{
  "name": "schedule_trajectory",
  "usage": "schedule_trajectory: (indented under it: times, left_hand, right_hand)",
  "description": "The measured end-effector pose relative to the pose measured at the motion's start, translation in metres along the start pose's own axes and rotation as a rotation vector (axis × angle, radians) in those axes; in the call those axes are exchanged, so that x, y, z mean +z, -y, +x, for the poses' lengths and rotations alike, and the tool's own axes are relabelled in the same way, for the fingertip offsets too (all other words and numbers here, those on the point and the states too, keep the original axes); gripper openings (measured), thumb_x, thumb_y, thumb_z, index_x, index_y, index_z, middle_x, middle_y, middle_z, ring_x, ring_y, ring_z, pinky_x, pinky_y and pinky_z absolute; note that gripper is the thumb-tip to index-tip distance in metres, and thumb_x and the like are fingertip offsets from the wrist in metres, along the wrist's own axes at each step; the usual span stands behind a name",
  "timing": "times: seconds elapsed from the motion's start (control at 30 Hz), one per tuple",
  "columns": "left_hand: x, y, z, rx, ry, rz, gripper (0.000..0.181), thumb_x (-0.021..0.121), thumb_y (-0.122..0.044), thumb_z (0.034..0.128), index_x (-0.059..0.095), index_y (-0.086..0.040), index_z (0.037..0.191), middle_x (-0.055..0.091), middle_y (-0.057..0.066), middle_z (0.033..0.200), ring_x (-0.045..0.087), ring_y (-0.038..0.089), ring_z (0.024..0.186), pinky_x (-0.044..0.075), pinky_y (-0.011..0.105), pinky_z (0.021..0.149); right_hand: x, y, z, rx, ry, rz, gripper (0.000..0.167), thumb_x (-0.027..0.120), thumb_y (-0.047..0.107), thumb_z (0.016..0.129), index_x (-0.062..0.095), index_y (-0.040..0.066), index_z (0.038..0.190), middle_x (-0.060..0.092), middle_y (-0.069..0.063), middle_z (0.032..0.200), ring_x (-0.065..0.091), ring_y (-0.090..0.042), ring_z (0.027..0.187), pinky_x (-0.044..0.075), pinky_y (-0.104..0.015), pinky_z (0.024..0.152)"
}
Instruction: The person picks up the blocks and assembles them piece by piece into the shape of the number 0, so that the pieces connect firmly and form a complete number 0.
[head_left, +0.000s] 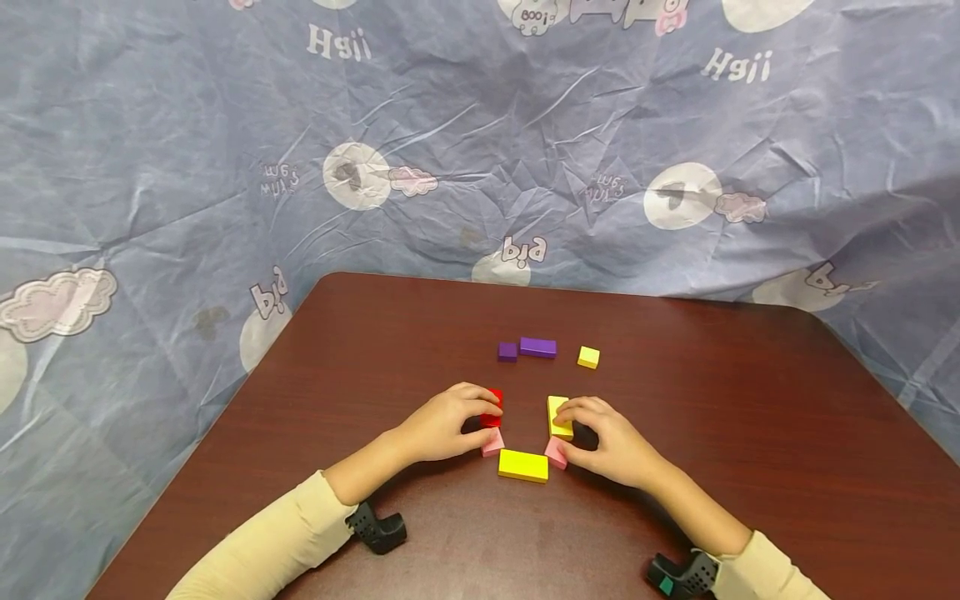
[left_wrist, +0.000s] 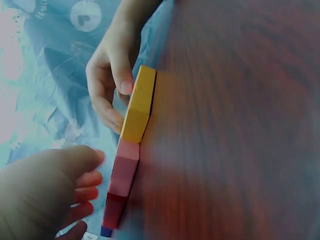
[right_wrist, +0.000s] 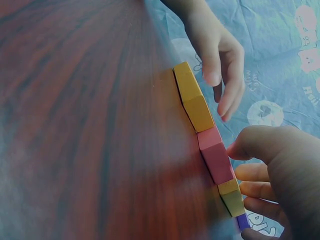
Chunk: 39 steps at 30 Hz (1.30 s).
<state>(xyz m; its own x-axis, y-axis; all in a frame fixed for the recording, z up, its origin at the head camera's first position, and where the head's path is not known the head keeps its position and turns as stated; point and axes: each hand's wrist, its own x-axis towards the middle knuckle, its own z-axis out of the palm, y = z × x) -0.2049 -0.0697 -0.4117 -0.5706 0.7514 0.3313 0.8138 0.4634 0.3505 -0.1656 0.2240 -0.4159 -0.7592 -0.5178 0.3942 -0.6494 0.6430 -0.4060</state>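
In the head view my left hand [head_left: 447, 423] reaches over a red block [head_left: 495, 397], with its thumb at a pink block [head_left: 492, 444] just nearer. My right hand [head_left: 613, 440] lies opposite, its fingers at an upright-running yellow block [head_left: 556, 408] and its thumb touching another pink block [right_wrist: 216, 156]. Between the two pink blocks lies a long yellow block [head_left: 523, 467]; neither hand touches it. In the left wrist view, loosely bent fingers [left_wrist: 86, 194] hang beside the red and pink blocks. Part of the red block is hidden under the left fingers.
Farther back on the brown table [head_left: 675, 350] stand a small dark purple block [head_left: 507, 352], a longer purple block [head_left: 538, 347] and a small yellow block [head_left: 588, 357]. Behind the table's far edge hangs a printed blue-grey cloth [head_left: 450, 150].
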Motion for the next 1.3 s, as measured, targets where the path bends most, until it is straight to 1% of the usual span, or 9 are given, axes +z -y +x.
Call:
schedule_trajectory:
  times: [0.17,0.33,0.63,0.9,1.3]
  left_hand:
    - [0.0036,-0.0009,-0.0013,-0.013,0.016,0.029,0.029,0.064,-0.029,0.0935,0.071,-0.011,0.115,0.064,0.0,0.116,0.055,0.019,0.113,0.043,0.034,0.099]
    - [0.0035,-0.0007,-0.0006,-0.012,0.01,0.034,0.028,0.065,-0.029,0.0931,0.07,-0.012,0.115,0.064,0.0,0.115,0.055,0.019,0.111,0.044,0.034,0.098]
    - [0.005,0.0,0.0006,-0.011,-0.002,0.013,0.027,0.065,-0.027,0.0921,0.07,-0.011,0.113,0.064,-0.001,0.112,0.055,0.019,0.109,0.044,0.033,0.097]
    - [0.0057,0.0006,0.0013,-0.012,-0.013,-0.007,0.025,0.065,-0.026,0.0913,0.07,-0.012,0.112,0.064,-0.002,0.111,0.055,0.018,0.107,0.044,0.033,0.096]
    - [0.0048,-0.0001,-0.0001,-0.03,-0.003,-0.009,0.026,0.065,-0.026,0.0907,0.07,-0.012,0.113,0.063,-0.002,0.112,0.055,0.018,0.108,0.045,0.033,0.096]
  right_hand:
    - [-0.0009,0.0004,-0.0001,-0.002,0.0,-0.012,0.028,0.079,0.016,0.078,0.069,0.01,0.104,0.063,0.001,0.111,0.055,-0.022,0.108,0.048,-0.047,0.091]
    - [-0.0017,0.0011,0.0014,-0.017,-0.006,-0.007,0.028,0.079,0.016,0.078,0.069,0.009,0.103,0.063,0.0,0.11,0.056,-0.022,0.107,0.048,-0.047,0.091]
    - [-0.0022,-0.0003,0.0003,0.002,0.005,-0.015,0.028,0.078,0.017,0.079,0.069,0.01,0.104,0.062,0.001,0.111,0.055,-0.022,0.108,0.047,-0.048,0.092]
    - [-0.0017,-0.0019,-0.0006,-0.004,0.001,-0.015,0.027,0.078,0.017,0.079,0.069,0.01,0.104,0.062,0.002,0.111,0.055,-0.021,0.108,0.047,-0.048,0.091]
    - [-0.0009,-0.0021,0.0008,-0.012,0.017,-0.015,0.027,0.078,0.016,0.08,0.068,0.01,0.105,0.062,0.0,0.112,0.056,-0.021,0.107,0.048,-0.048,0.09]
